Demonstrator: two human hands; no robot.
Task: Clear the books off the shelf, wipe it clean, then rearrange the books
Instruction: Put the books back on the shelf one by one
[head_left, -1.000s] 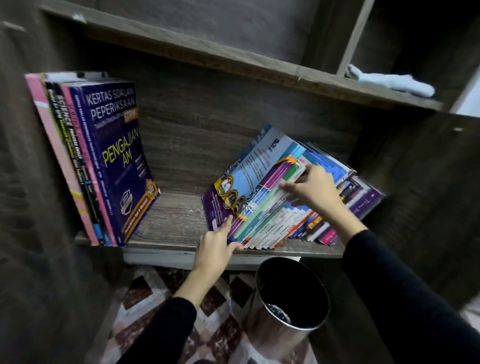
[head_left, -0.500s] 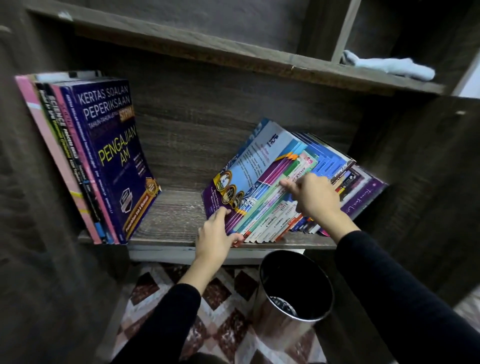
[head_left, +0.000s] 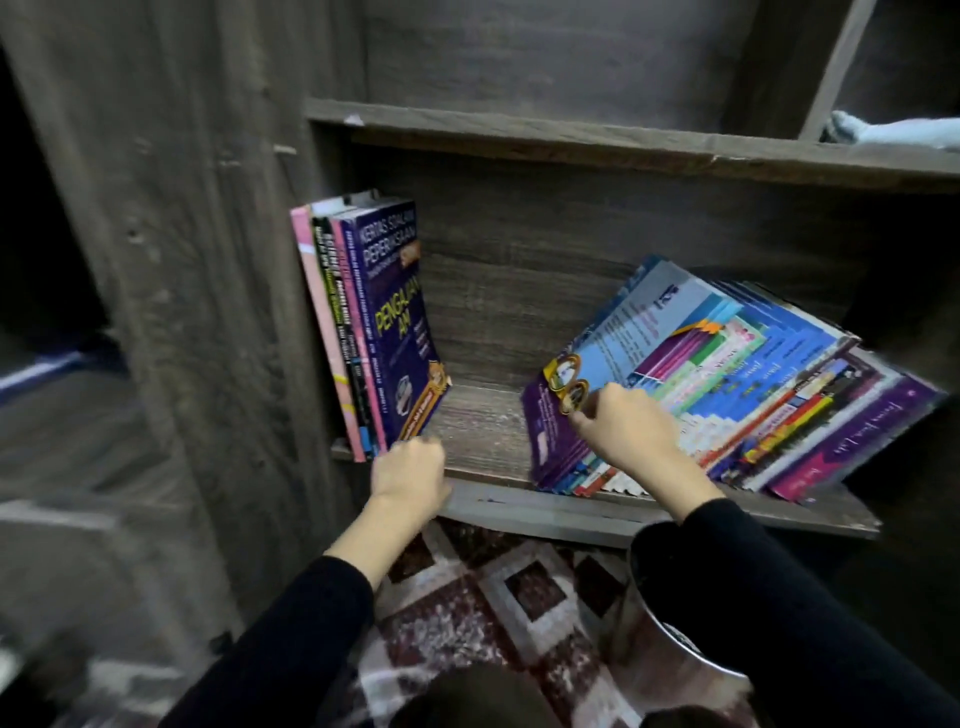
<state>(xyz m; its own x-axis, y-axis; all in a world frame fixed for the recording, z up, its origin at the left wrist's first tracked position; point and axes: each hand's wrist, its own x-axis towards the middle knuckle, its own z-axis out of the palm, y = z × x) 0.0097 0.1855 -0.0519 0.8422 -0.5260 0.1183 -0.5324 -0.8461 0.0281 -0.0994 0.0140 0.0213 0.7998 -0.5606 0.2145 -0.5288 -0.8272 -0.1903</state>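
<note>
Leaning right, slanted books (head_left: 727, 374) fill the shelf's (head_left: 483, 431) right end; your right hand (head_left: 631, 431) pinches their front cover. Bare wood runs left to upright books (head_left: 374, 322). Your left hand (head_left: 410, 467) is too blurry to tell.

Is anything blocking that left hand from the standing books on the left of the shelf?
Nothing visible does. The left hand is right at the lower front corner of the standing books; blur hides whether it touches them.

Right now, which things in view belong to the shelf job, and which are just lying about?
Job: upright books, leaning books, shelf, pale cloth above (likely for wiping).
Lying about: metal bin, patterned floor covering.
</note>
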